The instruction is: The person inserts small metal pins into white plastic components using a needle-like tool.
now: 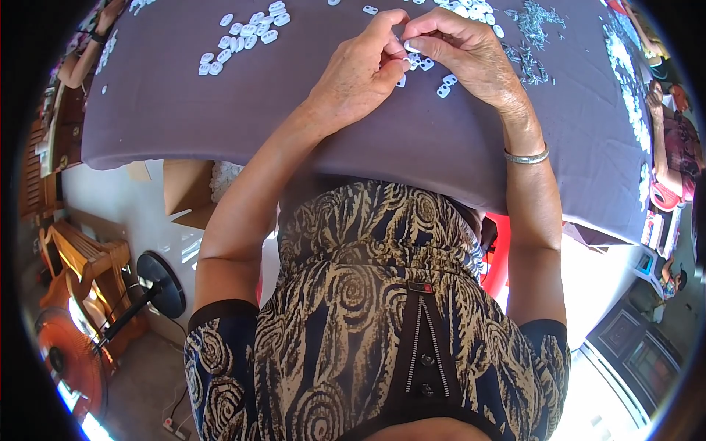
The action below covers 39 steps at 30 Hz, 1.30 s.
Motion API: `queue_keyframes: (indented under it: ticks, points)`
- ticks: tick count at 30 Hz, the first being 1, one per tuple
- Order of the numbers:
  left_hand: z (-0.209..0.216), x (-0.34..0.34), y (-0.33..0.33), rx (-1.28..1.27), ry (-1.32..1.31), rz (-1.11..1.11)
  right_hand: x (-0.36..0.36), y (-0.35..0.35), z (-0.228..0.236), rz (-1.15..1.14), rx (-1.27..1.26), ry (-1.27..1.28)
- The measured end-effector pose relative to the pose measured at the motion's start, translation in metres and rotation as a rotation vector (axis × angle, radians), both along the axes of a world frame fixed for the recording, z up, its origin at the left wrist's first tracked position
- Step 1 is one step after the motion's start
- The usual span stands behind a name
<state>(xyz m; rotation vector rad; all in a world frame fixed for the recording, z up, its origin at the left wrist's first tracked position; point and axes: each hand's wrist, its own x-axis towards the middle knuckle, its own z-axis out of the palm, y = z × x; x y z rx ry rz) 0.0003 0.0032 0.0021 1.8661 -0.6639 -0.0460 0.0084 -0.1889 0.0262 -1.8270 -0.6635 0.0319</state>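
Right hand (471,62): fingers clamped on white plastic piece (412,47), left of screw pile (540,26); slim pinch may slip. Left hand (353,79): grip unclear.

Dk cloth-covered tbl (184,117) has piles of white pcs (270,36) & sm metal bits (537,23).

The tablecloth (220,110) is plain greyish purple; the small pieces (249,30) are white; the pins (540,26) silver-grey; the bracelet (528,157) silvery; the garment (353,316) dark navy with tan swirls and streaks; the chair (500,250) red; the carton (187,189) brown.
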Motion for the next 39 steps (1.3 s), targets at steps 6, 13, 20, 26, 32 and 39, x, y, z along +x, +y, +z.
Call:
queue_keyframes:
  ticks: [6,13,20,26,32,39]
  points:
    - [0.002,0.001,-0.002,0.004,0.006,-0.006,0.024,0.007,-0.020,0.341,0.390,-0.403]
    - [0.004,0.000,-0.002,0.006,0.014,0.002,0.026,-0.001,-0.034,0.332,0.390,-0.421]
    - [0.006,-0.002,-0.003,0.001,-0.018,0.060,0.016,0.003,-0.024,0.143,0.132,-0.216]
    - [0.002,0.002,-0.001,-0.056,0.154,0.085,-0.002,0.006,-0.011,-0.016,0.052,0.078]
    - [-0.062,0.026,0.003,-0.040,-0.323,0.126,-0.002,0.013,-0.010,-0.030,0.085,0.145]
    - [0.006,0.007,0.003,-0.204,0.344,0.066,-0.006,0.009,-0.004,0.090,0.170,0.209]
